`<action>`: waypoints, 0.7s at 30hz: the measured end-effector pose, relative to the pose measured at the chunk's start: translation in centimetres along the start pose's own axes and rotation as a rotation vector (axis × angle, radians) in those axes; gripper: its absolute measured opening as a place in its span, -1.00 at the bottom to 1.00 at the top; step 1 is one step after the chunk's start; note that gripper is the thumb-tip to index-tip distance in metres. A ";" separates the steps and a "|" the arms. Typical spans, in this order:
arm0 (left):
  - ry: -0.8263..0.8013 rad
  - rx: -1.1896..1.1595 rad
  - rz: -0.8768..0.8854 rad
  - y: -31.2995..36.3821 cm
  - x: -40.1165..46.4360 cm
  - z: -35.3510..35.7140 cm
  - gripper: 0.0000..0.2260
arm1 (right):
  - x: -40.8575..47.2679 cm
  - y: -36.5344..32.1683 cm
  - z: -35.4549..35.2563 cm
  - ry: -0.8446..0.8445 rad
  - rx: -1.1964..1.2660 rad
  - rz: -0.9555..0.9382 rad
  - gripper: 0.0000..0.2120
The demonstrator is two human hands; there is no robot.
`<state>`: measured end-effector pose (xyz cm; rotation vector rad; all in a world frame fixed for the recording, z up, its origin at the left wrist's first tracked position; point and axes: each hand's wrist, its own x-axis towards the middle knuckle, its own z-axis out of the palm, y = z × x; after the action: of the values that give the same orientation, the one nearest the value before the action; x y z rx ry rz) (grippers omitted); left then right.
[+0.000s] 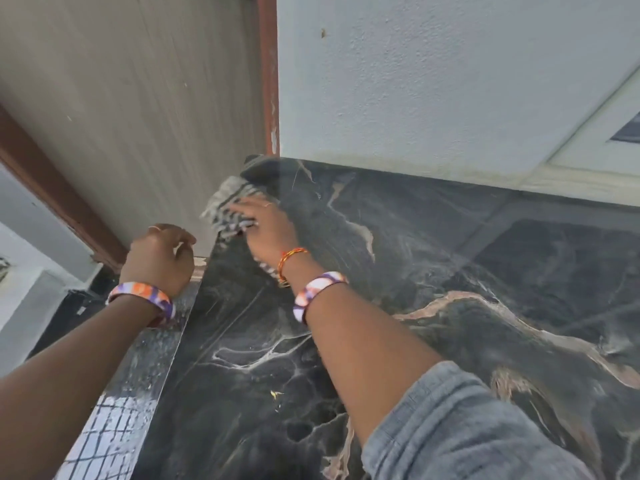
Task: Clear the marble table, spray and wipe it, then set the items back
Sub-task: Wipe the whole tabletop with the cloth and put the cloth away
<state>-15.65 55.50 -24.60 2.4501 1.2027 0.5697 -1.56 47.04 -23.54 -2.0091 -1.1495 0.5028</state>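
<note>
The black marble table [433, 265] with pale veins fills the lower right of the head view. My right hand [268, 226] presses a grey checked cloth [227, 202] flat on the table's far left corner, next to the door. My left hand [159, 258] rests on the table's left edge with its fingers curled loosely and nothing in it. Both wrists wear patterned bands. Motion blur softens the cloth.
A grey wooden door [138, 98] with a red-brown frame [268, 74] stands just left of the corner. A pale textured wall [433, 81] runs along the table's far side. The table's glossy side face [138, 375] drops away at the left. A small yellow speck [275, 394] lies on the marble.
</note>
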 end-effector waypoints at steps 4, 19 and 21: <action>-0.031 0.018 -0.035 -0.3 0.2 -1.1 -0.81 | -2.0 -0.9 -2.0 0.069 0.468 0.026 -0.59; -0.109 -0.044 0.034 0.3 -0.3 0.2 -0.83 | -2.3 13.7 -14.1 0.541 -0.450 0.600 -0.51; -0.101 -0.043 0.029 -0.2 -0.6 0.0 -0.83 | 0.4 11.7 -11.5 0.436 -0.440 0.452 -0.52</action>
<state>-16.14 55.12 -24.82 2.4329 1.1053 0.4695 12.63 38.91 -25.18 -2.6102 -0.5649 0.0047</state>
